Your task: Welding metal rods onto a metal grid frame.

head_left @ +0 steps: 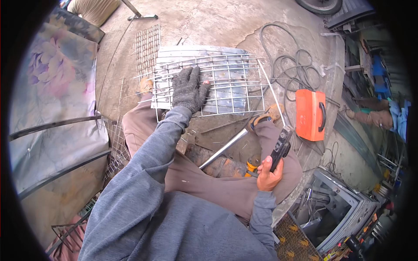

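Observation:
My left hand [188, 88], in a dark grey knit glove with a bare fingertip showing, lies spread on a wire grid [226, 79]. Under the grid is a flat sheet of metal [174, 53], grey and shiny. In my bare right hand [269, 176], the fingers are wrapped round a black welding electrode holder [281, 150]. A thin pale electrode [272, 90] slants from its jaws up and left, past the grid's right side. Whether the electrode's tip touches the wires, I cannot tell.
An orange welding machine [308, 114] with a black handle stands right of the grid, near a coiled cable [300, 65]. A smaller mesh piece [148, 45] lies at the far left. Between my legs are a metal tube [224, 149] and a yellow tool [251, 167]. Metal frames [344, 209] stand lower right.

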`<act>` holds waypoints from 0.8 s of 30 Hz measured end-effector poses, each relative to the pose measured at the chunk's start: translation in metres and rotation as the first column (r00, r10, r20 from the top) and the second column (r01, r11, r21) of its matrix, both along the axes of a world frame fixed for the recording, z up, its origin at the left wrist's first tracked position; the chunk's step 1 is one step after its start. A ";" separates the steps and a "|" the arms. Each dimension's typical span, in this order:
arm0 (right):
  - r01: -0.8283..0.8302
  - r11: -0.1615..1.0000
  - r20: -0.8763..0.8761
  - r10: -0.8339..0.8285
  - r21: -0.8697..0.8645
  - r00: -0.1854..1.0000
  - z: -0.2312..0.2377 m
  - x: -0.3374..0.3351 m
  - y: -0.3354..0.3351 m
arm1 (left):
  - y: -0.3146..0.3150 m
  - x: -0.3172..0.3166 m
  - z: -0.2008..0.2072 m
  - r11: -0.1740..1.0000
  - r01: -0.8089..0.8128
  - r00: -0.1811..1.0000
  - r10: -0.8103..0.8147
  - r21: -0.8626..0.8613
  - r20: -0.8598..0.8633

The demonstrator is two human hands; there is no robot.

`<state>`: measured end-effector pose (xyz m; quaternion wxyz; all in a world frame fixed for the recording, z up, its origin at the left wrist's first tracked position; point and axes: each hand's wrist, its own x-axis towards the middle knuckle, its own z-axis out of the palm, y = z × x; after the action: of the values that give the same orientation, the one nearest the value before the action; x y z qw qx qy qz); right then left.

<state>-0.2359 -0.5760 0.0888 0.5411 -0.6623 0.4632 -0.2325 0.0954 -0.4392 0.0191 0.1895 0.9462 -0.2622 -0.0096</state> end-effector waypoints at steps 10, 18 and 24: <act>0.004 0.996 -0.041 -0.008 -0.085 0.999 0.015 0.001 0.010 | -0.001 -0.004 -0.012 1.000 -0.021 0.999 0.021 0.006 0.042; 0.002 1.000 -0.045 -0.003 -0.017 0.999 0.011 0.000 0.009 | -0.002 -0.006 -0.013 0.999 -0.041 0.992 0.039 0.016 0.119; -0.036 0.993 -0.046 0.031 -0.116 0.998 -0.006 0.002 0.004 | -0.004 -0.006 -0.010 0.995 -0.059 0.998 0.056 0.080 0.034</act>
<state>-0.2337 -0.5716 0.0829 0.4948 -0.7054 0.4495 -0.2357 0.0895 -0.4431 0.0088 0.1468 0.9603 -0.2371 0.0003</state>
